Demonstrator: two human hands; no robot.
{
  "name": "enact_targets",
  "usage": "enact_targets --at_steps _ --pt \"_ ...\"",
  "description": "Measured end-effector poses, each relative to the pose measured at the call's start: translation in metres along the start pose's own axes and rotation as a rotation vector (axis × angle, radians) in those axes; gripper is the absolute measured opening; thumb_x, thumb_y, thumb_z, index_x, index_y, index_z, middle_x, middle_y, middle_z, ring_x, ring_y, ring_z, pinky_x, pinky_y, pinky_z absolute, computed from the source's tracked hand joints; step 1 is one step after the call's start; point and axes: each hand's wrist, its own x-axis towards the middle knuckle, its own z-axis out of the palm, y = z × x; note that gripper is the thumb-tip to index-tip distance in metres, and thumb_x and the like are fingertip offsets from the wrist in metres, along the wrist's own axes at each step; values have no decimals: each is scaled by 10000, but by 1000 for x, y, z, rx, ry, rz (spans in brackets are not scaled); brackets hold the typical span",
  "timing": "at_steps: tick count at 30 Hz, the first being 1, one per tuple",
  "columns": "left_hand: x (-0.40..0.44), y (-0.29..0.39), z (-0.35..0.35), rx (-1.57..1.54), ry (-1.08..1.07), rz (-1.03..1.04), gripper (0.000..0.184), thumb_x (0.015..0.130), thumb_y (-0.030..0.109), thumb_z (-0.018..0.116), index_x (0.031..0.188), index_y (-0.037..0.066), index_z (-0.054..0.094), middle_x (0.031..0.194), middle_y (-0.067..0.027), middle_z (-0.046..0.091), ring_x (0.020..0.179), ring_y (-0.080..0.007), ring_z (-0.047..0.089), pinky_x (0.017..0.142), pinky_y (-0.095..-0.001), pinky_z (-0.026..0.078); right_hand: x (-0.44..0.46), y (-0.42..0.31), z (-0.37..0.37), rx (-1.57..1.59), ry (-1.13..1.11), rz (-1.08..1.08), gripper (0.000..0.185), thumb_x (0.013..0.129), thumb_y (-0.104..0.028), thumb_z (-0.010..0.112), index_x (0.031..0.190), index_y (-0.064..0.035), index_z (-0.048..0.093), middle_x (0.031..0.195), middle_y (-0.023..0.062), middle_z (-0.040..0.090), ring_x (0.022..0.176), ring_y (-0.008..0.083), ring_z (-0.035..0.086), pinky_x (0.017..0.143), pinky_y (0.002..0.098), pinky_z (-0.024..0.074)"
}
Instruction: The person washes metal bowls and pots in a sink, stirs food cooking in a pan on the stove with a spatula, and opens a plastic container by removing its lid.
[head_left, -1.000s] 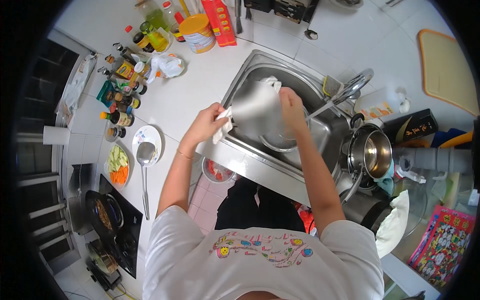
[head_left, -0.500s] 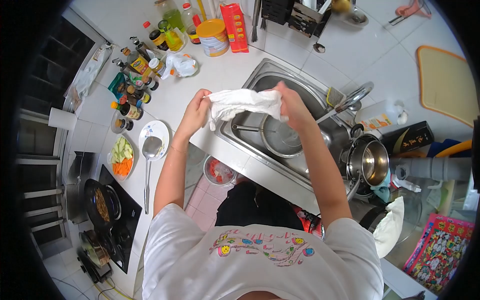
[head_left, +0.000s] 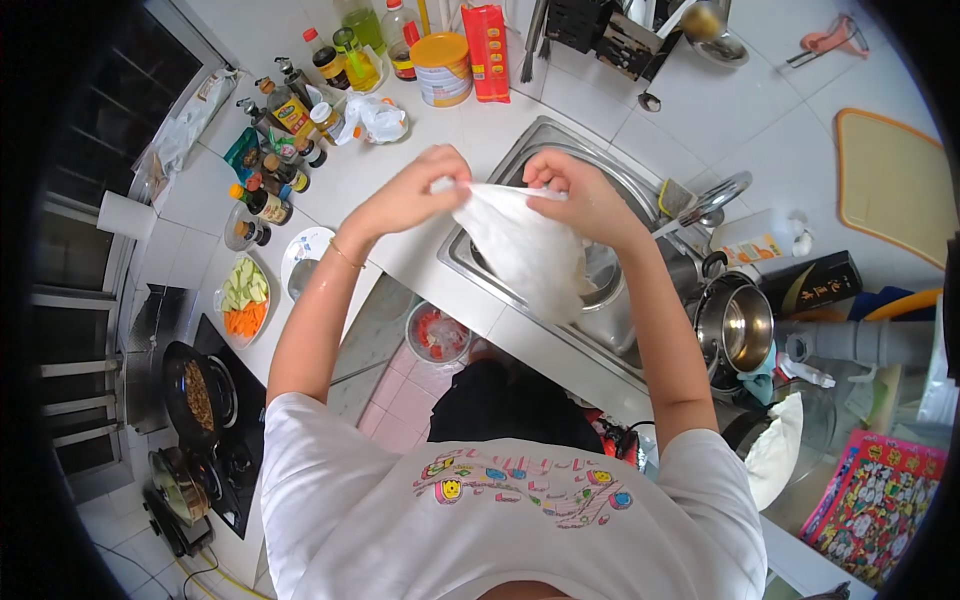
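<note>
A white cloth (head_left: 525, 245) hangs spread out over the near edge of the steel sink (head_left: 462, 252), its lower part blurred. My left hand (head_left: 420, 190) pinches its upper left corner. At the upper right corner, my right hand (head_left: 578, 195) holds the cloth between thumb and bent fingers. Behind the cloth, a round metal pan (head_left: 603, 275) in the sink is partly hidden. The faucet (head_left: 715, 195) reaches over the sink from the right.
Left on the counter are bottles (head_left: 268, 205), a plate of cut vegetables (head_left: 243, 300) and a stove with a pan (head_left: 192, 395). Stacked pots (head_left: 738, 325) stand right of the sink. A bin (head_left: 437, 335) is on the floor below.
The cloth was bunched and stretched between my hands; now it hangs down open. Both hands have moved, the left one rightward and a little up. The view has shifted slightly.
</note>
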Motion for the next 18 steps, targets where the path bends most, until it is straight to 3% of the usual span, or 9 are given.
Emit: enact_targets --at_steps 3,6,7,10,11,12,13,14,18 --pt "-4 -13 -17 -164 63 -216 149 932 199 506 955 52 499 821 -101 551 818 -261 546 741 -333 435 11 45 4 -316 23 51 131 788 -70 606 912 -30 596 737 57 570 702 93 522 638 251 438" --pt "-3 -24 -46 323 52 -179 150 949 197 488 976 50 475 877 -153 584 859 -325 580 751 -385 458 27 55 -11 -391 32 49 137 785 -66 582 904 -13 626 685 85 570 648 117 520 613 278 438" --pt "-2 -16 -59 461 126 -165 154 945 191 492 984 46 461 904 -190 586 848 -373 575 751 -411 468 30 31 -16 -384 46 10 216 768 -102 575 951 -18 653 847 193 641 763 328 619 711 382 487" --pt "2 9 -84 712 549 197 128 912 127 489 977 54 571 963 -162 620 903 -340 594 778 -394 476 42 -1 -10 -463 488 -444 199 785 -99 568 944 -36 668 878 185 651 816 324 626 749 403 487" --pt "-1 5 -74 745 679 257 164 904 99 478 977 59 619 1011 -139 638 934 -315 598 794 -387 480 47 20 4 -522 324 -312 186 801 -88 559 944 -28 663 896 182 650 822 316 626 747 400 487" --pt "-18 -54 -43 541 497 102 184 890 117 489 982 61 638 1040 -129 652 939 -306 602 838 -383 474 50 63 28 -576 151 -180 175 817 -77 549 943 -19 657 915 179 650 828 308 626 744 397 487" --pt "-40 -107 -8 363 79 -438 205 860 182 511 972 102 663 1024 -117 665 941 -299 610 871 -374 462 53 104 49 -631 -23 -61 165 833 -66 540 942 -11 651 934 176 649 834 300 625 742 395 487" --pt "-57 -121 10 556 -321 -348 209 859 175 524 1006 126 664 906 -143 666 850 -305 618 799 -367 486 47 147 64 -578 -407 -104 157 833 -46 515 912 8 639 917 193 641 837 322 620 789 433 477" --pt "-75 -124 35 329 -189 -323 96 868 171 548 875 78 572 807 -168 618 770 -346 600 710 -419 454 39 167 83 -317 -261 -130 190 828 -96 542 951 -2 652 897 198 659 877 340 628 788 417 481"
